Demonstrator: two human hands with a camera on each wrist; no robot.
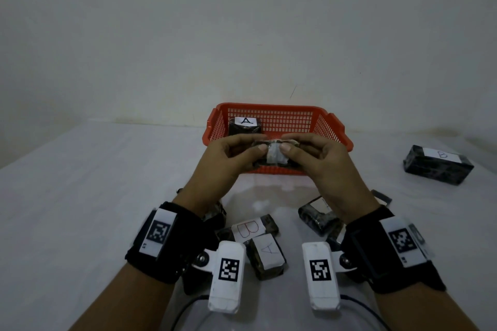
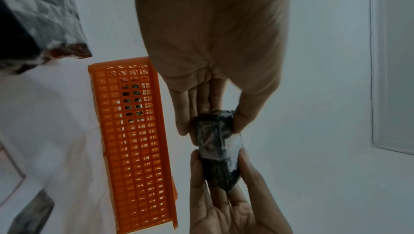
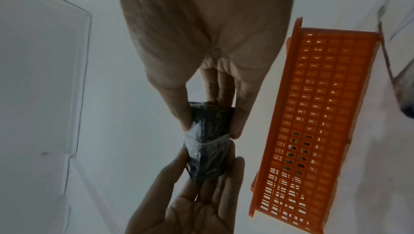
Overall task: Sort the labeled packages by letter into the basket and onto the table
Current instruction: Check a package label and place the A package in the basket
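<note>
Both my left hand (image 1: 228,161) and right hand (image 1: 322,161) pinch one dark wrapped package (image 1: 273,154) mid-frame before the orange basket (image 1: 333,126), label unreadable, so next I turn it to read.

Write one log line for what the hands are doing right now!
left hand: pinching package | right hand: pinching same package | label: unreadable | basket: holds an A package

Packages (image 1: 244,125) (image 1: 438,164) labelled A, B
</note>
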